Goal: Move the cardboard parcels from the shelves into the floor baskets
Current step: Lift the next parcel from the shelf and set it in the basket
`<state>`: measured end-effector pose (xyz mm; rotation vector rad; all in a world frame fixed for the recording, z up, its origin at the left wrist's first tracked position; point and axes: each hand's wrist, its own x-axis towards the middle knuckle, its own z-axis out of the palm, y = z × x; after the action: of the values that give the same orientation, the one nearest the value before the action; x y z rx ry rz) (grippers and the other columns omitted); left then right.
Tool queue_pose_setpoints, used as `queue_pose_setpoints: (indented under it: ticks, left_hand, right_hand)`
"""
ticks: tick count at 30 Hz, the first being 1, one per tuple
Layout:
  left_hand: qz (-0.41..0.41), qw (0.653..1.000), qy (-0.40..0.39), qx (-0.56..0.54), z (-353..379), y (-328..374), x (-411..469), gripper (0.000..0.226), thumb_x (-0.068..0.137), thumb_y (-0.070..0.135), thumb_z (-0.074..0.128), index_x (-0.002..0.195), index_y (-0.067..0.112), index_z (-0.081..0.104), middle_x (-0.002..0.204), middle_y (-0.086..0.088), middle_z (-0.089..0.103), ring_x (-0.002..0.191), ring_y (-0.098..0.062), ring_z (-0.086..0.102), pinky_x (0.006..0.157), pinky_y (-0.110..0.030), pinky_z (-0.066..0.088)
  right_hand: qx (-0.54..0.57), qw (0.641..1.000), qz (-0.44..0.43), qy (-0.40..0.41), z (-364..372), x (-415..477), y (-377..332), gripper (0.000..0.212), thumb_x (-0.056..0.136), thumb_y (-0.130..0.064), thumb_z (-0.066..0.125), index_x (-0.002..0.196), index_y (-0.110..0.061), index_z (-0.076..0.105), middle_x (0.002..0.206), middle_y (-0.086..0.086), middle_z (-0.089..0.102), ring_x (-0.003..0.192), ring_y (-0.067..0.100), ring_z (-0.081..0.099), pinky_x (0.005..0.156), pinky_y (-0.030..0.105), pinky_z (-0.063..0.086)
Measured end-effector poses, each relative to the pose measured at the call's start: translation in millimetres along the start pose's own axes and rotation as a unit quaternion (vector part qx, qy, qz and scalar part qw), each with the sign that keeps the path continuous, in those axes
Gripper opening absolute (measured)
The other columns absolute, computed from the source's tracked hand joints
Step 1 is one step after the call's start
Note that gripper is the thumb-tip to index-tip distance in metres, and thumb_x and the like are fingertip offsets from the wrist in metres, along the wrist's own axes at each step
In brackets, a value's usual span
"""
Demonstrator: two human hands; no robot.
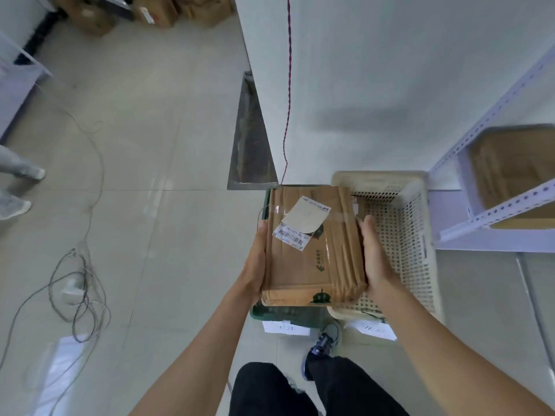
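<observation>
I hold a brown cardboard parcel point(312, 250) with a white shipping label and clear tape between both hands. My left hand point(255, 262) grips its left side and my right hand point(375, 259) grips its right side. The parcel hangs over a dark green floor basket point(270, 315), which it mostly hides. A cream perforated floor basket point(402, 229) stands right beside the green one, under the parcel's right edge. Another cardboard parcel point(516, 169) lies on the white metal shelf point(486, 223) at the right.
Paper labels point(285, 328) lie on the floor in front of each basket. My legs and a shoe point(324, 346) are just below the baskets. Loose cables point(78, 283) lie on the floor at left. Another person's feet point(18, 187) stand at the far left. Several boxes point(150, 10) sit at the top.
</observation>
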<state>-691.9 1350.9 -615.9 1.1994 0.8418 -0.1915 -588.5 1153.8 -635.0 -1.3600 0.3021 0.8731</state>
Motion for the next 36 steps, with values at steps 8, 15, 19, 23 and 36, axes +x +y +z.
queue_pose_setpoints:
  ticks: [8, 15, 19, 23, 36]
  left_hand:
    - [-0.059, 0.995, 0.047, 0.069, -41.2, -25.5, 118.8, 0.111, 0.068, 0.096, 0.037, 0.13, 0.01, 0.068, 0.143, -0.016, 0.067, 0.137, -0.031, 0.06, 0.125, -0.054, 0.036]
    - [-0.113, 0.988, 0.047, 0.094, -84.8, -87.2, 273.0, 0.12, 0.061, 0.095, 0.039, 0.146, 0.013, 0.061, 0.154, -0.016, 0.056, 0.144, -0.034, 0.053, 0.124, -0.055, 0.038]
    - [-0.13, 0.986, 0.025, 0.104, -102.2, -120.9, 354.9, 0.103, 0.077, 0.087, 0.035, 0.156, 0.023, 0.053, 0.165, -0.008, 0.044, 0.153, -0.026, 0.043, 0.129, -0.052, 0.031]
    - [-0.135, 0.982, 0.024, 0.128, -110.7, -150.5, 429.0, 0.084, 0.086, 0.083, 0.031, 0.145, 0.034, 0.064, 0.163, -0.006, 0.049, 0.154, -0.028, 0.04, 0.13, -0.054, 0.027]
    - [-0.092, 0.954, 0.071, 0.275, -115.5, -222.6, 592.3, 0.078, 0.109, 0.057, 0.041, 0.172, 0.018, 0.015, 0.176, -0.01, 0.019, 0.158, -0.035, 0.029, 0.128, -0.058, 0.029]
  right_hand:
    - [-0.019, 0.995, 0.069, 0.075, 31.4, 112.6, 58.8, 0.11, 0.07, -0.1, 0.038, 0.157, -0.033, 0.048, 0.162, 0.005, 0.049, 0.15, 0.03, 0.044, 0.125, 0.06, 0.03]
    - [-0.016, 0.981, 0.108, 0.157, 41.1, 252.0, 148.9, 0.088, 0.081, -0.093, 0.038, 0.149, -0.039, 0.054, 0.155, 0.001, 0.056, 0.144, 0.027, 0.051, 0.123, 0.059, 0.034]
    - [-0.011, 0.972, 0.143, 0.185, 35.3, 336.6, 189.5, 0.086, 0.09, -0.088, 0.037, 0.155, -0.034, 0.047, 0.157, 0.004, 0.053, 0.141, 0.028, 0.054, 0.121, 0.059, 0.039]
    - [-0.019, 0.973, 0.147, 0.177, 35.7, 412.9, 209.7, 0.078, 0.091, -0.088, 0.035, 0.148, -0.037, 0.054, 0.149, 0.002, 0.061, 0.131, 0.025, 0.062, 0.111, 0.053, 0.048]
    - [-0.076, 0.979, 0.121, 0.144, 22.2, 581.2, 281.9, 0.074, 0.096, -0.083, 0.028, 0.155, -0.041, 0.043, 0.149, -0.001, 0.058, 0.132, 0.023, 0.055, 0.117, 0.055, 0.04]
